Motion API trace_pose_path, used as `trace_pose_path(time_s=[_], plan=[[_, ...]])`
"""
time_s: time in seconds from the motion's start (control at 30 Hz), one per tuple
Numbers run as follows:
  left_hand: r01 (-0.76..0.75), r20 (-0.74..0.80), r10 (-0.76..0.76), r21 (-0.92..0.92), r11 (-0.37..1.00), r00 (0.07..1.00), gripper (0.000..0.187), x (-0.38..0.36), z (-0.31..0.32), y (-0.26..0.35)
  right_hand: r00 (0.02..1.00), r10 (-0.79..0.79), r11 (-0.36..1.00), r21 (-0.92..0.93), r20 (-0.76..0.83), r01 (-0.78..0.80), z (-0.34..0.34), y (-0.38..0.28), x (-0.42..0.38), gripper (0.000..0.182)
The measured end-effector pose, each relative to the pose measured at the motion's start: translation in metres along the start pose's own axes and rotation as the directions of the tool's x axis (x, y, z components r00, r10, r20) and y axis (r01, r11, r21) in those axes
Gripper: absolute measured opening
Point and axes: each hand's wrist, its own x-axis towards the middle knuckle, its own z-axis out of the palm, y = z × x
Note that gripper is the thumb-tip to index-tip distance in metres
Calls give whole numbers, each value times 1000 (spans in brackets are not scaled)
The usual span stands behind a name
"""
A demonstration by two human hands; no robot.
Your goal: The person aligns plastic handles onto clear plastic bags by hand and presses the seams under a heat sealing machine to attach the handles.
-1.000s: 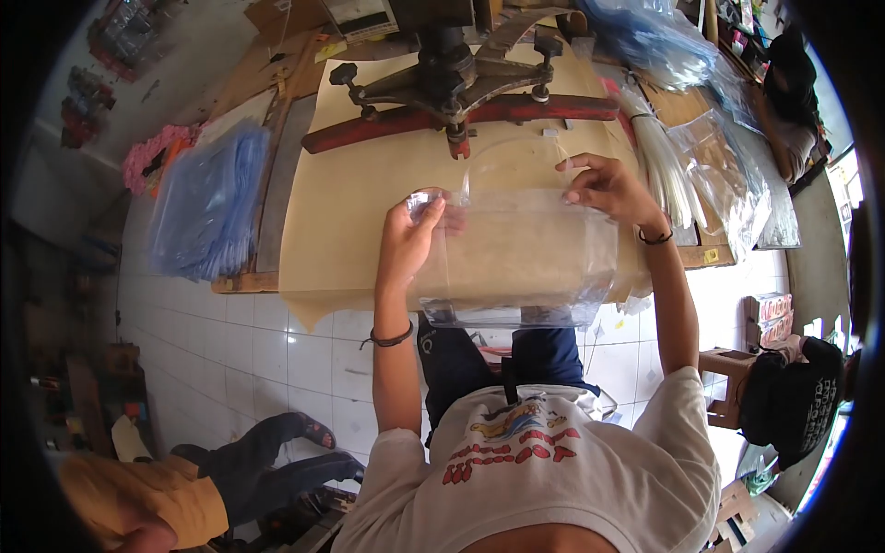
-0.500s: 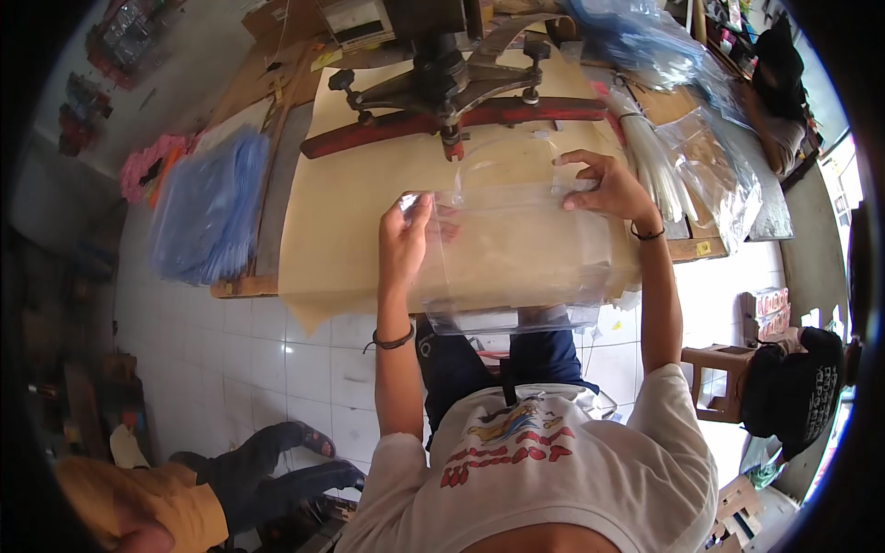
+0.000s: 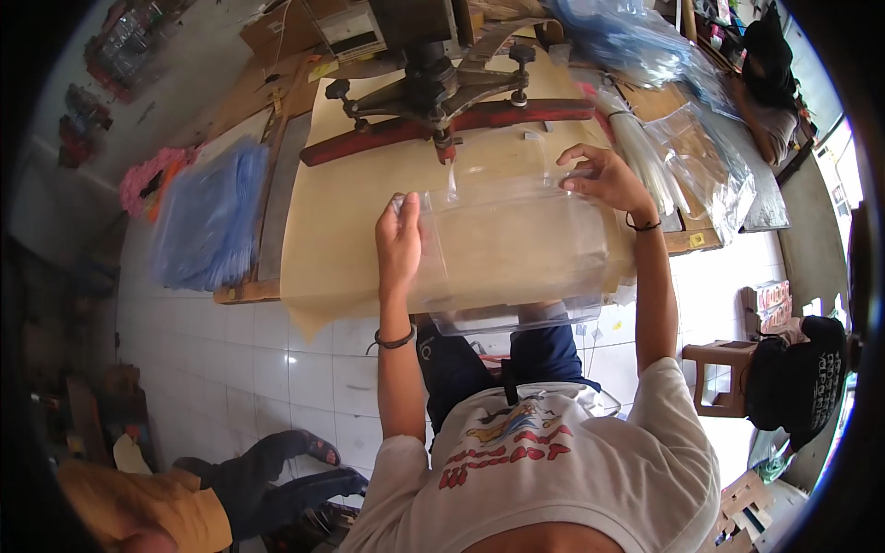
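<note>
A clear plastic bag point(image 3: 516, 249) lies spread on the tan paper-covered worktable point(image 3: 341, 221), its lower edge hanging over the table's front. My left hand point(image 3: 399, 247) pinches the bag's upper left corner. At the upper right corner my right hand point(image 3: 601, 180) grips the top edge. Just beyond the bag stands a press with a red bar point(image 3: 442, 120) and a dark metal frame.
A stack of bluish plastic bags point(image 3: 207, 217) lies at the table's left end. More clear bags and white tubes point(image 3: 687, 157) are piled on the right. One person sits on the floor at lower left point(image 3: 184, 498), another by a wooden stool point(image 3: 719, 373) on the right.
Both hands have carried the bag's top edge a little farther up the table toward the red bar. The bag's lower edge has slid up with it.
</note>
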Motion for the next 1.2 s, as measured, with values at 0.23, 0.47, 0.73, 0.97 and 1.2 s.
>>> trace_pose_path(time_s=[0.23, 0.47, 0.73, 0.97, 1.2], plan=[[-101, 67, 97, 71, 992, 993, 38, 1, -6, -6, 999, -9, 999, 40, 39, 7, -1, 0, -3, 26], [-103, 34, 100, 102, 989, 994, 40, -1, -5, -1, 995, 7, 999, 44, 101, -12, -6, 4, -4, 20], [-96, 28, 95, 80, 992, 995, 33, 3, -2, -8, 995, 48, 999, 11, 85, -49, -3, -3, -5, 23], [-152, 94, 143, 104, 983, 985, 13, -1, -2, -2, 989, 144, 980, -134, -12, -145, 3, 4, -3, 28], [-173, 35, 170, 101, 980, 985, 13, 0, 0, -6, 950, -259, 826, -549, -174, 125, 38, -13, -32, 39]])
